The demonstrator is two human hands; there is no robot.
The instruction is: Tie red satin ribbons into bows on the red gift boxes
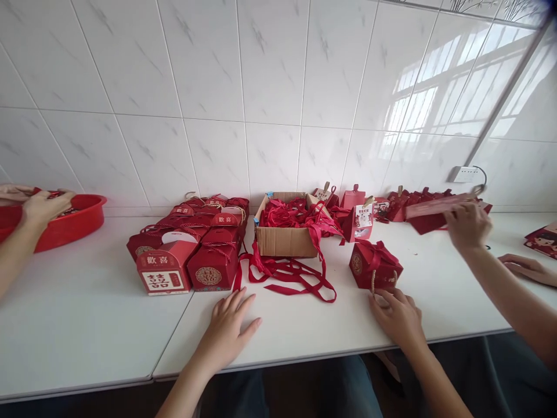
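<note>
Right hand (398, 316) pinching the beige rope handle (373, 283) of a bow-tied red cardboard box (383, 277).
Left hand (230, 326) lies released, fingers spread, on the white bench (304, 332).

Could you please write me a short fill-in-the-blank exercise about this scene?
The person's left hand lies on the ____ table. The person's ____ hand touches the rope handle of a gift box. The ribbon in the cardboard box is ____. The basin stands at the picture's ____ edge.
Missing words: white; right; red; left.
</note>
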